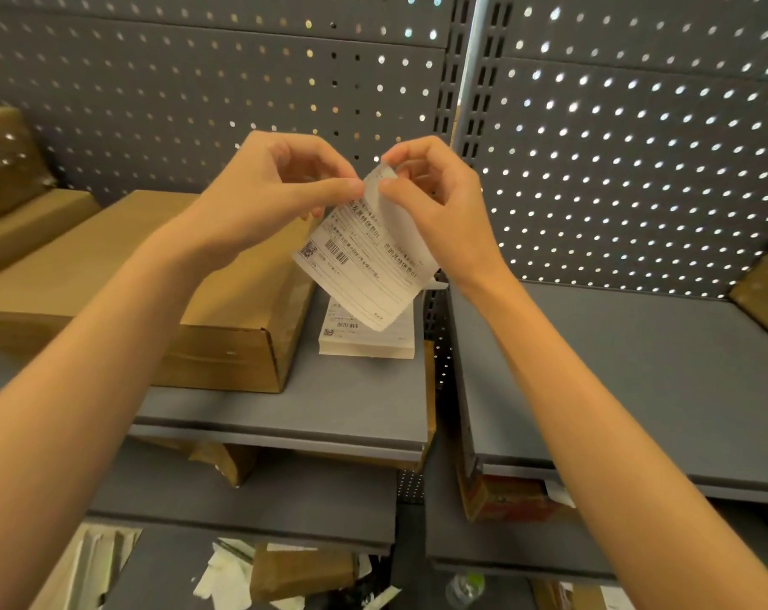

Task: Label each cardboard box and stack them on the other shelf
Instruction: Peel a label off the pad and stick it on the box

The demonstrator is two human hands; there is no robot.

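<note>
A label stack (367,334) lies right of the box (153,292); above the box both hands, left (259,191) and right (435,204), pinch a printed, barcoded label (364,261), peeling its top corner

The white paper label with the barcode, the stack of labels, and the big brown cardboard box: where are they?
White paper label with barcode (364,275): head view, printed face.
Stack of white labels (367,341): head view, top sheet.
Big brown cardboard box (223,354): head view, front side.

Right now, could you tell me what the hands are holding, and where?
Both hands, left hand and right hand, pinch a printed label at its top corner.
</note>
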